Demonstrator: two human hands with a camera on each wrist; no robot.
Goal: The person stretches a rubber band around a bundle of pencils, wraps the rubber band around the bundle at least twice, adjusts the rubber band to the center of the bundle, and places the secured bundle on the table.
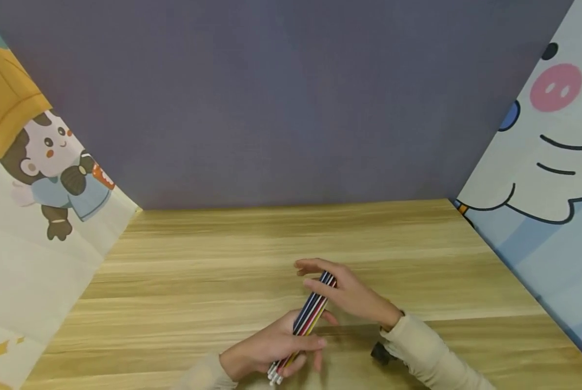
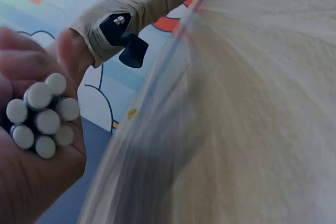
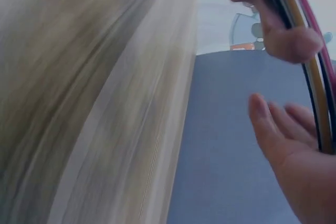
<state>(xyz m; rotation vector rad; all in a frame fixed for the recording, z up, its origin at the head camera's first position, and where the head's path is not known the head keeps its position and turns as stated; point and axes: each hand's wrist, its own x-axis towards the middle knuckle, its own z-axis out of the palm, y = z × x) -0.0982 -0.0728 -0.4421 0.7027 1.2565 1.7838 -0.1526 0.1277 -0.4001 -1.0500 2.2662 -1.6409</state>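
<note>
A bundle of several slim pencils, striped dark blue, white, red and yellow, slants over the table in the head view. My left hand grips its lower part, thumb across the front. White round ends of the bundle face the left wrist camera. At the upper end is my right hand, fingers fairly straight and spread from the thumb. The right wrist view has this right hand with the pencils against or close to its palm; contact is hard to tell.
The wooden table lies beneath both hands. A grey panel stands along its back edge. Printed cartoon walls rise at the left and right. A black device sits at the right wrist.
</note>
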